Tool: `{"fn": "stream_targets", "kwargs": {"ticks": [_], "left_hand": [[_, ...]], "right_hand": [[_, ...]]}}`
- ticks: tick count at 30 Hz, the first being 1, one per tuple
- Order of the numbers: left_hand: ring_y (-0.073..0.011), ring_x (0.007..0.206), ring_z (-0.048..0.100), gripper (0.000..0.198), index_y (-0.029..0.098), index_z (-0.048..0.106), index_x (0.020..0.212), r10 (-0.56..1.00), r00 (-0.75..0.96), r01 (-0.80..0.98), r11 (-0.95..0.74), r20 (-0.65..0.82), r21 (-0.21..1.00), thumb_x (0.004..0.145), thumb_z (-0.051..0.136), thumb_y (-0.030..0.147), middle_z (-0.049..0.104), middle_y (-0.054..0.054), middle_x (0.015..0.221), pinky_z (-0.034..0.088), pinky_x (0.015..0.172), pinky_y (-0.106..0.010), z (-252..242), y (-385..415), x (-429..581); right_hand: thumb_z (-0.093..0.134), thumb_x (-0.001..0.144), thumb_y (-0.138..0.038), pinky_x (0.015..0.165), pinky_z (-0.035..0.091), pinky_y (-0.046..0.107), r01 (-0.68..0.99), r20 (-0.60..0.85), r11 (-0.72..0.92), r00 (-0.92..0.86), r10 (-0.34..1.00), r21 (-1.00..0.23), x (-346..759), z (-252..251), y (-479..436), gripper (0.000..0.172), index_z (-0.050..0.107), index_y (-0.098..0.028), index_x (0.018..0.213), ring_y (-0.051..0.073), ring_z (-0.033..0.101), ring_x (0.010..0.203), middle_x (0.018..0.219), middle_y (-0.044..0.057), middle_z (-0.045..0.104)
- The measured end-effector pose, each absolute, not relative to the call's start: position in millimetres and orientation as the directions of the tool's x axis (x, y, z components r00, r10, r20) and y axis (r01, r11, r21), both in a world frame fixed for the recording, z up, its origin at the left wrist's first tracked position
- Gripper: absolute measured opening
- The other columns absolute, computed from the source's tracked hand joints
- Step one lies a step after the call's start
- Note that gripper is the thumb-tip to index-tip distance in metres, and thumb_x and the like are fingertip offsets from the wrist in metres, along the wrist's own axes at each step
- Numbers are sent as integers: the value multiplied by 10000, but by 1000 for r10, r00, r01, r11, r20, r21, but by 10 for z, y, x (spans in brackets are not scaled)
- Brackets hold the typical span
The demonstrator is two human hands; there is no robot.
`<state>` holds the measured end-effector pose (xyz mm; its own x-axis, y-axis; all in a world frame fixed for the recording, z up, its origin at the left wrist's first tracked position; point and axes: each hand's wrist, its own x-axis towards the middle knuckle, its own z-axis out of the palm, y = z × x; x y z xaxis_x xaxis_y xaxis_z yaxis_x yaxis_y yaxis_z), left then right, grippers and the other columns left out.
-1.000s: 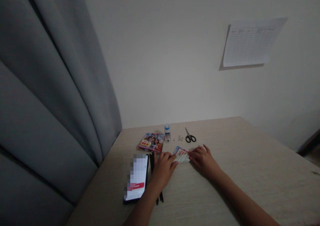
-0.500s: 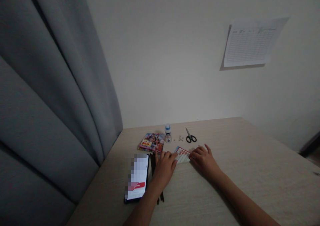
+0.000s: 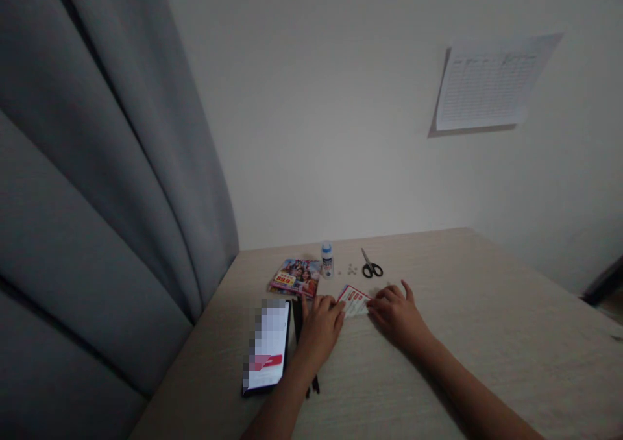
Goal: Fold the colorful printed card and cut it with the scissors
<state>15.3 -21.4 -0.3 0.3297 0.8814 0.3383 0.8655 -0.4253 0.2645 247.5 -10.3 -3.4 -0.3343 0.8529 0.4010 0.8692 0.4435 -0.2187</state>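
Note:
A small white, red-printed paper [image 3: 355, 301] lies on the table between my hands. My left hand [image 3: 322, 323] has its fingertips closed on the paper's left edge. At the right edge, my right hand [image 3: 393, 310] pinches the paper between thumb and fingers, its little finger raised. Dark strips [image 3: 298, 317] lie partly hidden under my left hand and forearm. Behind the paper are scissors [image 3: 372, 269] with black handles, several tiny pale pieces [image 3: 352, 270] and an upright glue-like bottle [image 3: 327, 261] with a blue cap.
A phone [image 3: 267, 349] with a lit screen lies left of my left forearm. Colourful printed leaflets [image 3: 296, 278] lie beside the bottle. A grey curtain [image 3: 121, 200] hangs along the table's left side, and a printed sheet [image 3: 487, 86] is on the wall.
The paper has shifted slightly between my fingers, and its red-edged top outline looks a little different. Both hands stay nearly in place; the other objects have not moved.

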Motion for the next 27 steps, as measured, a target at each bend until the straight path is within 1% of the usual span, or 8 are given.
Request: {"fn": "stream_targets", "kwargs": {"ticks": [4, 10, 14, 20, 27], "left_hand": [[-250, 1119, 539, 304, 311, 679, 1222, 886, 324, 870, -417, 331, 264, 985, 491, 282, 649, -38, 1091, 135, 1174, -657, 7, -215, 160], [-249, 1132, 532, 302, 318, 670, 1227, 887, 322, 865, -418, 331, 277, 983, 498, 272, 653, -33, 1103, 102, 1177, -661, 14, -220, 160], [-247, 1127, 536, 294, 312, 671, 1222, 885, 323, 865, -420, 336, 273, 984, 501, 280, 659, -31, 1099, 87, 1177, -666, -2, -218, 155], [-249, 1132, 543, 288, 302, 684, 1204, 890, 312, 868, -409, 333, 279, 981, 503, 275, 665, -41, 1101, 109, 1186, -644, 24, -219, 166], [-250, 1159, 547, 280, 288, 677, 1208, 899, 300, 870, -395, 318, 297, 975, 525, 259, 664, -34, 1124, 93, 1168, -692, 19, -225, 167]], "right_hand": [[572, 934, -376, 1142, 151, 666, 877, 405, 433, -327, 854, -206, 2478, -68, -91, 200, 739, -351, 1040, 263, 588, 1055, 1006, 49, 706], [572, 930, -381, 1124, 173, 678, 887, 400, 423, -325, 857, -185, 2499, -84, -81, 237, 721, -374, 1114, 271, 581, 1041, 1000, 61, 688], [563, 936, -386, 1121, 179, 679, 896, 404, 411, -318, 858, -168, 2498, -79, -90, 248, 721, -377, 1127, 269, 578, 1028, 996, 65, 681], [547, 949, -403, 1116, 187, 678, 914, 405, 389, -315, 858, -112, 2483, -83, -101, 275, 702, -391, 1176, 272, 568, 1025, 976, 72, 665], [527, 965, -421, 1120, 145, 667, 945, 366, 324, -285, 886, -48, 2444, -40, -130, 291, 673, -419, 1218, 271, 556, 1065, 999, 69, 658]]}}
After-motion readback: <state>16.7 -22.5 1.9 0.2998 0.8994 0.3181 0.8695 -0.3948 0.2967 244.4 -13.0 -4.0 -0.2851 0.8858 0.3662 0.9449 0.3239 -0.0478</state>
